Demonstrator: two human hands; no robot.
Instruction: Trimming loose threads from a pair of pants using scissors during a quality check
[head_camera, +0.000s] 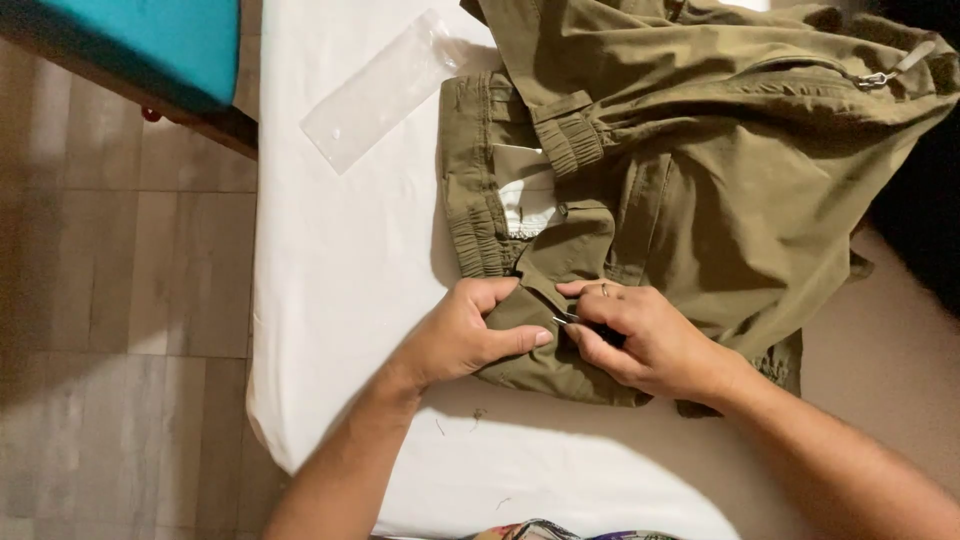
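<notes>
Olive cargo trousers lie bunched on the white tabletop, waistband toward the left. Left hand pinches and pins down a fold at the near edge, fingers clenched on cloth. Right hand grips a small metal tool, maybe a thread snip, tip at the seam. Fabric looks soft, light, floppy, best held at seam or waistband. Clear plastic bag lies apart, upper left
</notes>
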